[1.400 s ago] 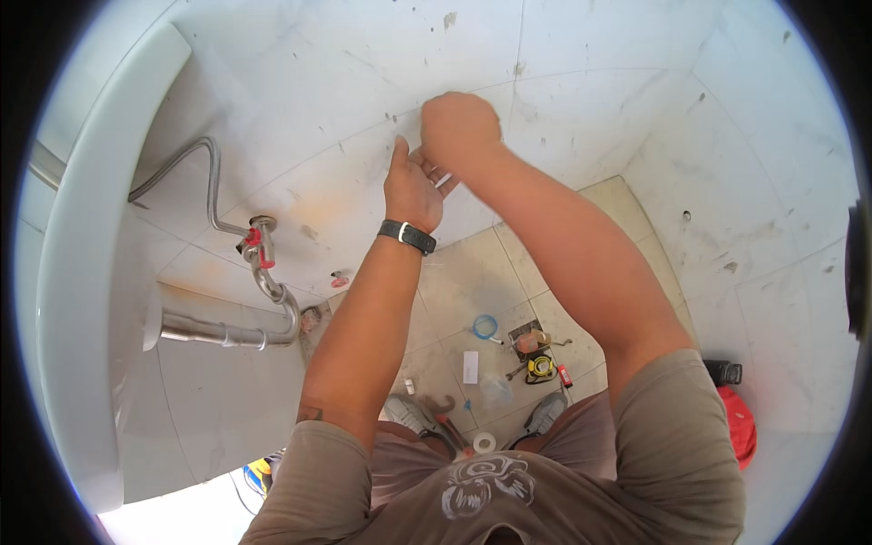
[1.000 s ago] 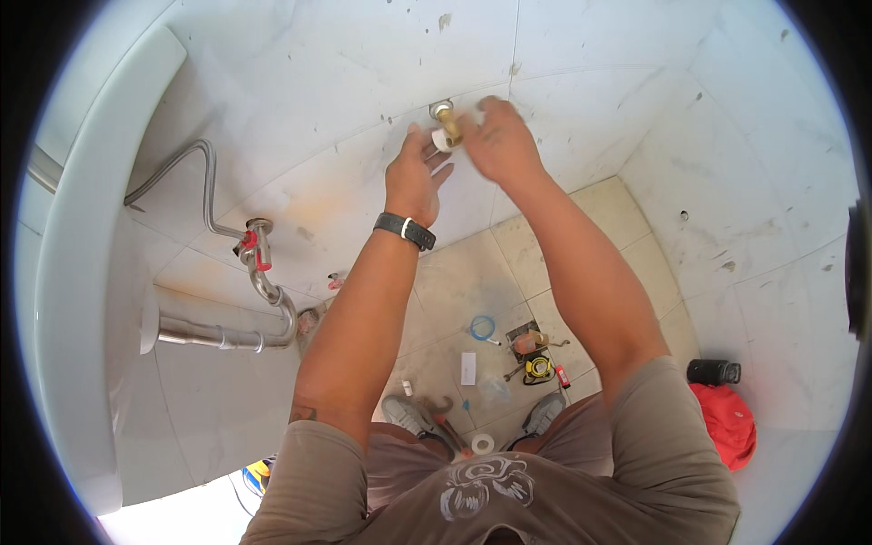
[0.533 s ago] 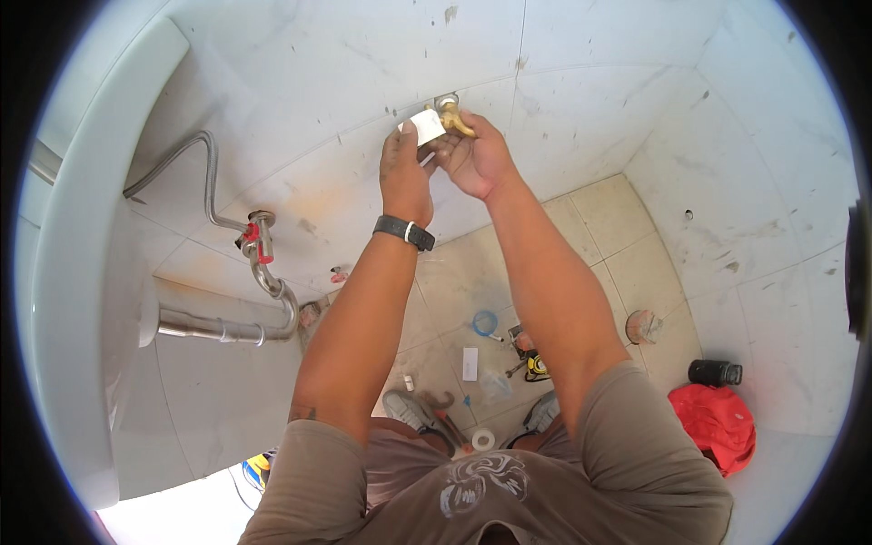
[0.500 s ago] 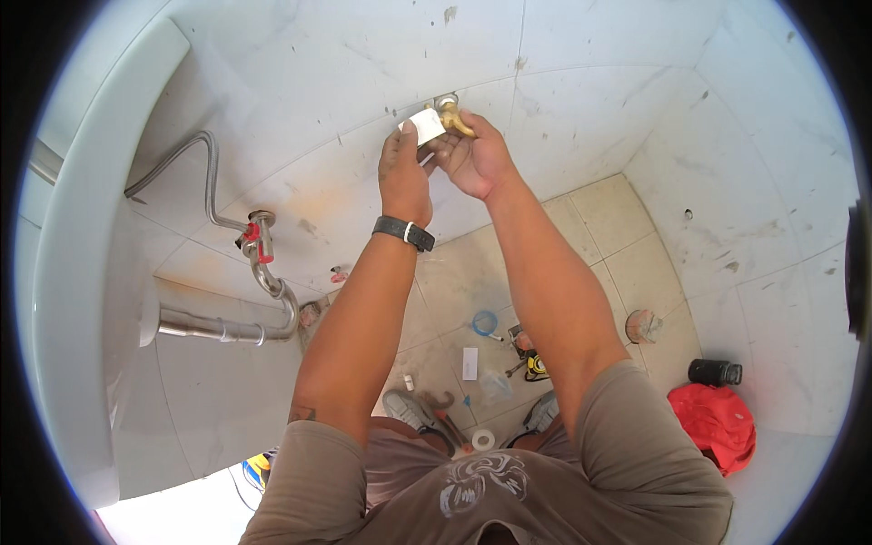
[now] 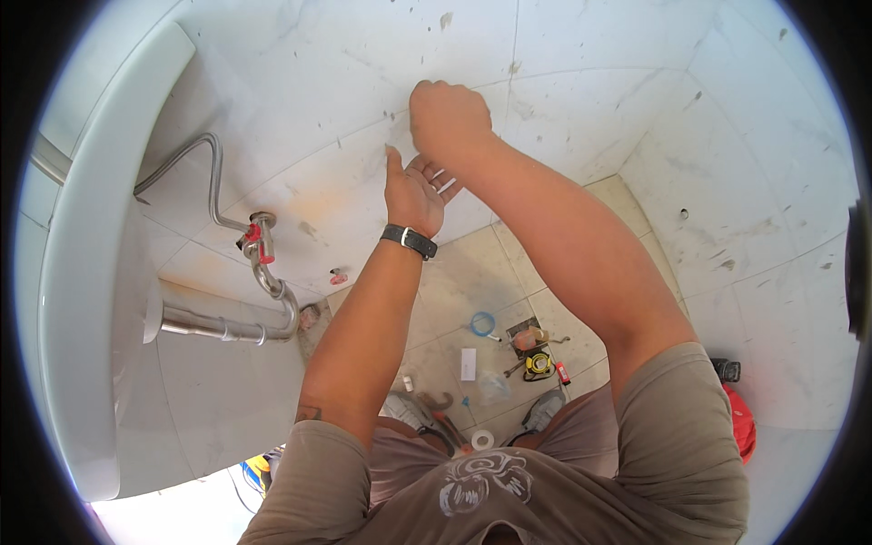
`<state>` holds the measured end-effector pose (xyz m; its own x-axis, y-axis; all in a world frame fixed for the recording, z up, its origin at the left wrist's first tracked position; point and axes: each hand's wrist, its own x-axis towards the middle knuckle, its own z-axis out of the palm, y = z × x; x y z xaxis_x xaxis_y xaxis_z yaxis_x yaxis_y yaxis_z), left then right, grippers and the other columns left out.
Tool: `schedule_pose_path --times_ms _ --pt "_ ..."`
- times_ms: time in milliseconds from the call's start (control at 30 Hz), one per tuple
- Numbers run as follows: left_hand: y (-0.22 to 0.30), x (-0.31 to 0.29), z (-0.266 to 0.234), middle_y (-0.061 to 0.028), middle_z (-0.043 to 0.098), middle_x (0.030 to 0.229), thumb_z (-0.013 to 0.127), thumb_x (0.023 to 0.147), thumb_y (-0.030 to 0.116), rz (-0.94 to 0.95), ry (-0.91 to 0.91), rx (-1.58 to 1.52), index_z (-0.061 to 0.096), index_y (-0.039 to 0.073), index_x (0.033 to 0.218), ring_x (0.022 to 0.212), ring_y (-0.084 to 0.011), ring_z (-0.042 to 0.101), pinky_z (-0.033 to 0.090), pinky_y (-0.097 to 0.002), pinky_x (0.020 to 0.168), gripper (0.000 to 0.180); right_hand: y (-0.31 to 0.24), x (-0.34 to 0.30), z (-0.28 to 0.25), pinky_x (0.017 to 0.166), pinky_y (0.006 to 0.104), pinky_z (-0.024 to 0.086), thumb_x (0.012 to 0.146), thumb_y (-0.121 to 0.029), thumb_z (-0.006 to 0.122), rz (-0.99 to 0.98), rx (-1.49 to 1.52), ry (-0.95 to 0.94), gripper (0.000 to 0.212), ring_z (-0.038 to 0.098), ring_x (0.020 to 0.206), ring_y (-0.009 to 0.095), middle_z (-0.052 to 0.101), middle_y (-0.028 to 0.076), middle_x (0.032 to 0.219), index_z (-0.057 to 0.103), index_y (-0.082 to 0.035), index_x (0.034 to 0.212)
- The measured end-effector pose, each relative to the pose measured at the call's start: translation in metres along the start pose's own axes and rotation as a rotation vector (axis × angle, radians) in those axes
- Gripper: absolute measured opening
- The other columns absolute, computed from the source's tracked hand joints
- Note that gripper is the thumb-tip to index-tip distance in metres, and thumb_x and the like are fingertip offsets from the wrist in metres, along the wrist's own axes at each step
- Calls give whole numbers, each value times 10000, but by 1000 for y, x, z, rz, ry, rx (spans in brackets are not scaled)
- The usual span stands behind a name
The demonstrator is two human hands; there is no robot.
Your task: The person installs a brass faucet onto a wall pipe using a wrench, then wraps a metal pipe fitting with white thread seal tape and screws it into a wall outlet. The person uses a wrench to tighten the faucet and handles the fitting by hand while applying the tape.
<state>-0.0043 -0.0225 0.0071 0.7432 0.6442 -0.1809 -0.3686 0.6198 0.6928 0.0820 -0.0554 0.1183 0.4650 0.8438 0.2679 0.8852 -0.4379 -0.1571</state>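
My right hand is raised against the white tiled wall, its fingers closed in a fist over the spot where a brass fitting stuck out of the wall a moment ago; the fitting itself is hidden behind the hand. Just below and left, my left hand, with a black watch at the wrist, has its thumb up and fingers curled around a small white tape roll, of which only an edge shows. The two hands touch.
A white basin curves along the left, with a flexible hose, a red-handled valve and a chrome drain pipe under it. On the floor lie a blue ring, a yellow tape measure, a white tape roll and a red cloth.
My right hand has swung up and over the brass fitting, covering it. My left hand has dropped slightly, and the white tape roll is now mostly hidden between the hands.
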Motion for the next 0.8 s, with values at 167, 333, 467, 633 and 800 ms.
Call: schedule_pose_path --times_ms 167,333,467,633,800 --pt "-3 1 -10 -207 571 1335 306 1051 650 -45 48 160 470 -65 1423 1175 -313 556 439 -474 1050 823 8 9 20 650 401 596 832 -118 699 31 -85 18 64 760 814 279 756 88 830 754 -88 836" --pt "-6 -1 -13 -198 574 1335 356 1047 635 -60 3 219 453 -67 1451 1180 -303 557 444 -460 1048 815 68 24 30 651 398 589 905 -187 695 111 478 -188 134 721 776 263 742 117 918 711 -54 915" --pt "-2 0 -5 -202 547 1394 394 1047 614 80 24 374 436 -78 1478 1225 -303 539 437 -463 1067 816 92 12 63 710 401 592 945 -291 687 552 1164 -223 305 690 900 264 682 141 1065 650 -31 1100" --pt "3 10 10 -201 538 1412 396 1049 605 145 -24 429 457 -76 1465 1267 -302 514 422 -476 1083 801 90 -14 51 771 399 601 917 -389 721 426 696 315 458 689 1006 294 671 170 1180 665 -17 1179" --pt "-2 23 7 -191 522 1463 330 1037 658 11 -49 155 479 -23 1460 1334 -314 471 332 -525 1149 815 51 -16 16 779 394 613 813 -324 760 33 40 -149 348 749 923 353 767 149 986 773 -42 1016"
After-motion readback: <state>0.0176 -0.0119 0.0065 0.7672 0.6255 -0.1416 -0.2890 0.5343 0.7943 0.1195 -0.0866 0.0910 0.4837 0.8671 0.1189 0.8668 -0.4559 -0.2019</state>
